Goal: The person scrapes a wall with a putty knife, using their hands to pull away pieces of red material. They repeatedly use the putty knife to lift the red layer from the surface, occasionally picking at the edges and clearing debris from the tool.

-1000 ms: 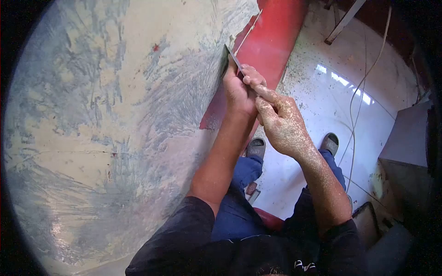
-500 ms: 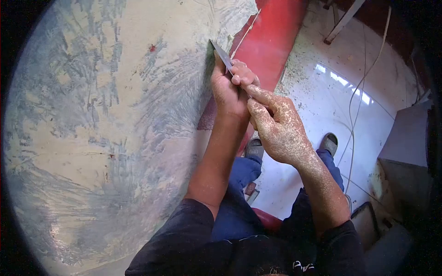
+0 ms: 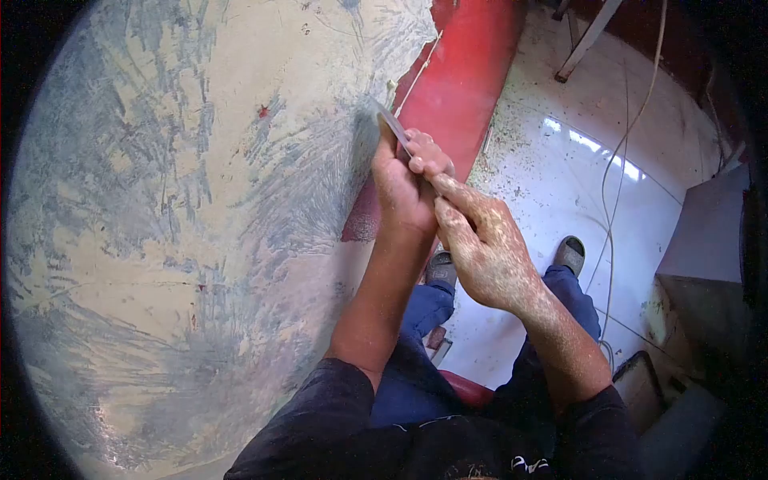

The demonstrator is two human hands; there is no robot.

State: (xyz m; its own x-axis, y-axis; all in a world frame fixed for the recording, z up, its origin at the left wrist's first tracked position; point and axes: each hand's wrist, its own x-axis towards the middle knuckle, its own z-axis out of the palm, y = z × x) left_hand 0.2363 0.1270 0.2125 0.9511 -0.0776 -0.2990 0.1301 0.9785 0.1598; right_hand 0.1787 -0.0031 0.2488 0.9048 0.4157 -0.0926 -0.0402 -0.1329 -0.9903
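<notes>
In front of the large panel, my left hand [image 3: 406,180] is closed around a putty knife [image 3: 394,126], its thin grey blade poking out between thumb and fingers toward the upper left. My right hand [image 3: 488,248], coated in pale dust, meets the left from below. Its thumb and forefinger are closed together at the lower end of the tool, where the handle is mostly hidden by both hands. The panel [image 3: 232,184] beneath is smeared with cream and grey-blue filler.
A red strip [image 3: 464,72] runs beside the panel's ragged filler edge. Dust and crumbs lie on the white tiled floor [image 3: 552,192]. A loose cable [image 3: 610,200] trails across it. A grey box [image 3: 704,232] stands at right, and a metal leg [image 3: 588,40] is at the top.
Both hands and the putty knife have shifted slightly down in view, with the blade tip lower than before. The view itself has moved a little. Both grips look the same.
</notes>
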